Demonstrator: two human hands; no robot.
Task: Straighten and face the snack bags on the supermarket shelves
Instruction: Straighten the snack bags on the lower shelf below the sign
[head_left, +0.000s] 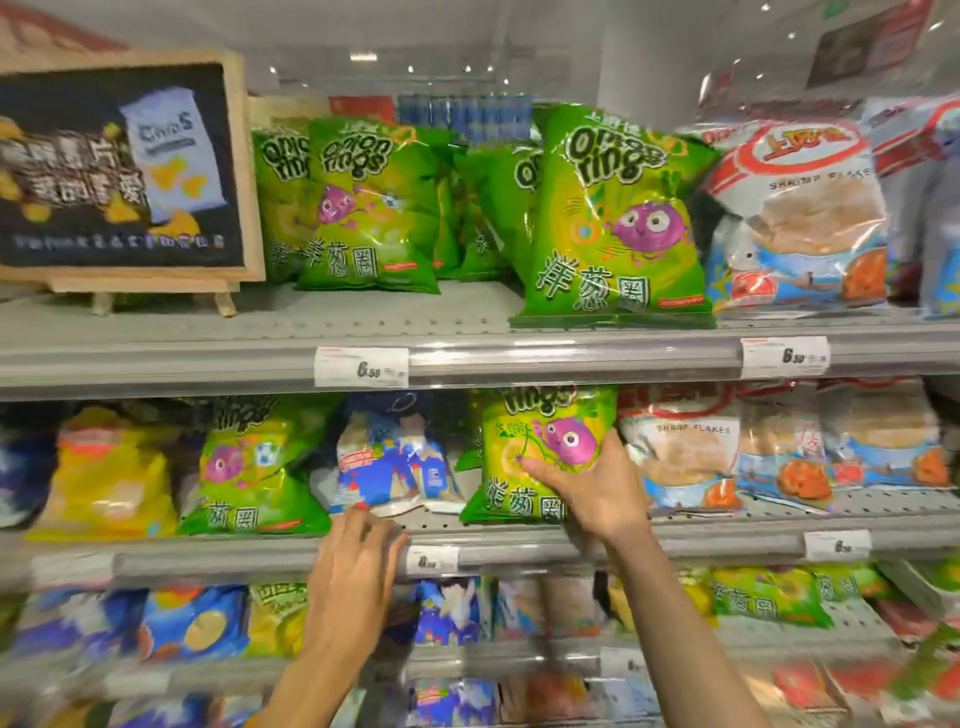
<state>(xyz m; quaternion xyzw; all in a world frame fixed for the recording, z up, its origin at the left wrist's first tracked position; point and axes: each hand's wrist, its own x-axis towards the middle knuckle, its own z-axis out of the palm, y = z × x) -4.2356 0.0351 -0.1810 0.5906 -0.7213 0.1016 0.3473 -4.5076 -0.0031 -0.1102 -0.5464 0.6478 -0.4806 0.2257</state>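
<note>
Supermarket shelves (571, 358) packed with snack bags fill the view, grey rails carrying white price tags (361, 367). On the middle shelf, the right hand (592, 488) grips a green onion-ring bag (540, 452) from its right side, thumb laid across the front and fingers (615, 441) curled behind the edge; the bag stands upright at the shelf's near lip, facing out. Just to its left a blue bag (395, 462) stands crumpled and tilted. The left hand (353, 577) rests on the rail below that blue bag, fingers straight and spread, touching its lower edge but holding nothing. Farther left stand another green bag (249, 467) and a yellow bag (109, 478); shrimp-flake bags (675, 452) sit to the right. On the upper shelf, more onion-ring bags (613, 218) stand beside a small chalkboard sign (119, 166) at far left.
</note>
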